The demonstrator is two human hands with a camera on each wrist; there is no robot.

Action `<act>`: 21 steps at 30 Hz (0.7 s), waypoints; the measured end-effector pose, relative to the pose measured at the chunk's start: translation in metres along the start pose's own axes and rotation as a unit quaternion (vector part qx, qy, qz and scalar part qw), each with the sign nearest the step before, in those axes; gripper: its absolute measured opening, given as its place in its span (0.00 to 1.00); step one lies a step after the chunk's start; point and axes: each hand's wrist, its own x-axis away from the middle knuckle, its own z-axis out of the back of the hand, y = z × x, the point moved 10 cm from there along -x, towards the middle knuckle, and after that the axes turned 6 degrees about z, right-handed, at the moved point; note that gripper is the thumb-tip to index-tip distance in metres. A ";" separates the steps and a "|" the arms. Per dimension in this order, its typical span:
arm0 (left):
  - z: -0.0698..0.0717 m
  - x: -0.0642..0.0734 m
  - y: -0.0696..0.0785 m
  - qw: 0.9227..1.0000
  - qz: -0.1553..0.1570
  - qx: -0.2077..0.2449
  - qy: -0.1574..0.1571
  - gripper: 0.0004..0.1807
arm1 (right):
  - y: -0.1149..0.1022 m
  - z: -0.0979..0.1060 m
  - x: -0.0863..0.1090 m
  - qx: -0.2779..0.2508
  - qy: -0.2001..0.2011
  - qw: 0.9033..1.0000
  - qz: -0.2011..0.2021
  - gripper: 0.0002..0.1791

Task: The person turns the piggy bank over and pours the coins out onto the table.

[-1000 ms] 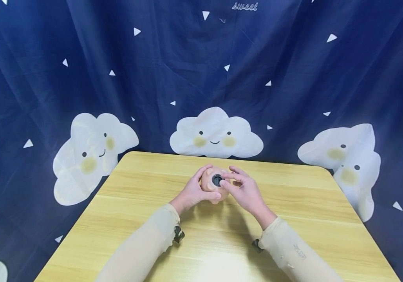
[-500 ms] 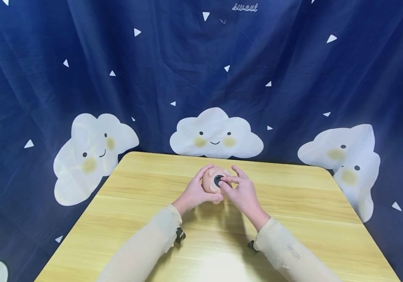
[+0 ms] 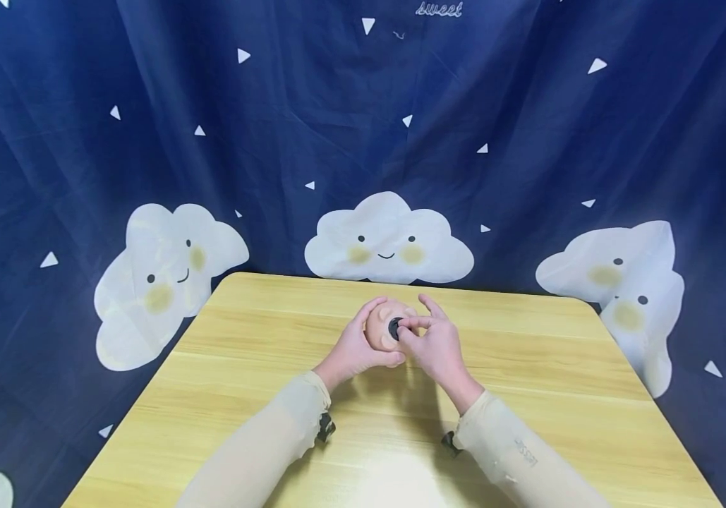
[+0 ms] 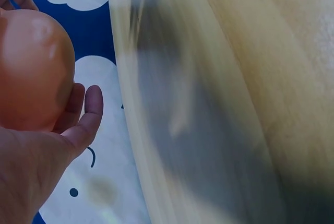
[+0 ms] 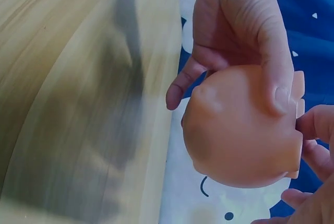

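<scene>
A peach-coloured, round piggy bank (image 3: 372, 326) is held up over the table, its underside with short stubby feet (image 5: 291, 153) turned toward my right hand. My left hand (image 3: 353, 348) grips it from the left side, thumb along the near side and fingers round the far side. Set in the underside is a round black plug (image 3: 393, 327). Thumb and index finger of my right hand (image 3: 437, 347) pinch at this plug, while another finger sticks out straight. In the left wrist view only the smooth body of the piggy bank (image 4: 35, 70) shows; the plug is hidden there.
A light wood-grain table (image 3: 261, 331) lies under both hands, with their shadows on it. Behind it hangs a dark blue curtain (image 3: 350, 106) printed with white clouds and triangles. Small black devices (image 3: 327, 427) sit under the beige sleeves.
My right thumb and index finger have closed together on the plug, and the right hand has shifted slightly left. The piggy bank has turned a little toward the right.
</scene>
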 end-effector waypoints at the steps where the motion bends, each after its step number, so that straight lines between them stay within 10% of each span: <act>1: -0.001 0.000 0.000 1.000 0.000 -0.001 -0.001 0.62 | 0.000 0.000 0.000 0.003 -0.003 1.000 0.001 0.04; 21: -0.004 0.003 -0.003 1.000 -0.006 -0.016 -0.011 0.62 | -0.009 -0.004 -0.003 0.033 -0.056 0.994 0.087 0.06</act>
